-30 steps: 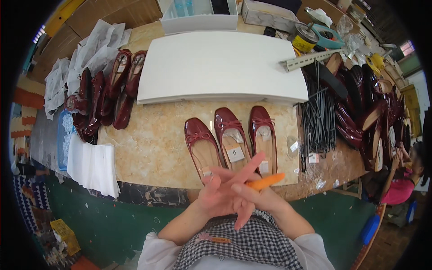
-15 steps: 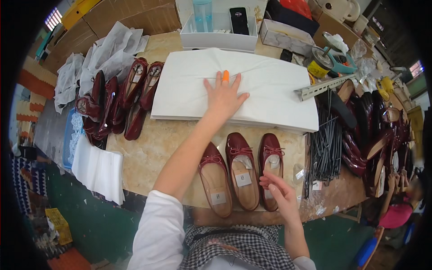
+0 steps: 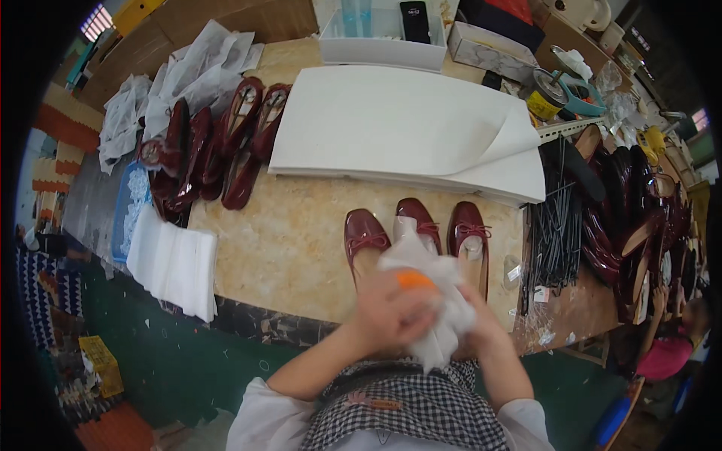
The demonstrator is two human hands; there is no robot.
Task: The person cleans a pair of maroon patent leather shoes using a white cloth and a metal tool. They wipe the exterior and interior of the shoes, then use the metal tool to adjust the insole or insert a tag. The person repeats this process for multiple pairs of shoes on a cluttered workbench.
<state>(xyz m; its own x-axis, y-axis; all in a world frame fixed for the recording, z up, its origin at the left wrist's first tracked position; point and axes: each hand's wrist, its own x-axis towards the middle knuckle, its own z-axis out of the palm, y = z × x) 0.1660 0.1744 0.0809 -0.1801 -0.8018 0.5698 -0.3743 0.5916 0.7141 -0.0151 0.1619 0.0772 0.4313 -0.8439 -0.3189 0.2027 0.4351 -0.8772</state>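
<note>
Close to my body, a crumpled sheet of white tissue paper (image 3: 440, 323) is held between my two hands. My left hand (image 3: 391, 304), with an orange cover on one finger, is closed on its left side. My right hand (image 3: 481, 319) grips the other side; both are smeared by motion. Just beyond them, three dark red shoes with bows lie toes away from me: a left one (image 3: 365, 231), a middle one (image 3: 421, 214) and a right one (image 3: 468, 225). The hands and paper hide much of the left and middle shoes. Farther back lies a wide stack of white paper (image 3: 368, 120), its right corner curled over.
More dark red shoes (image 3: 239, 177) and folded white sheets (image 3: 177, 267) lie on the left. At right are black zip ties (image 3: 556, 225) and a pile of dark red shoes (image 3: 620, 203). A white box (image 3: 383, 52) with a phone stands behind; a co-worker (image 3: 665, 353) is far right.
My left hand has come back from the paper stack toward my body. A crumpled sheet is now between both hands, and the stack's right corner has curled up. The view has shifted slightly.
</note>
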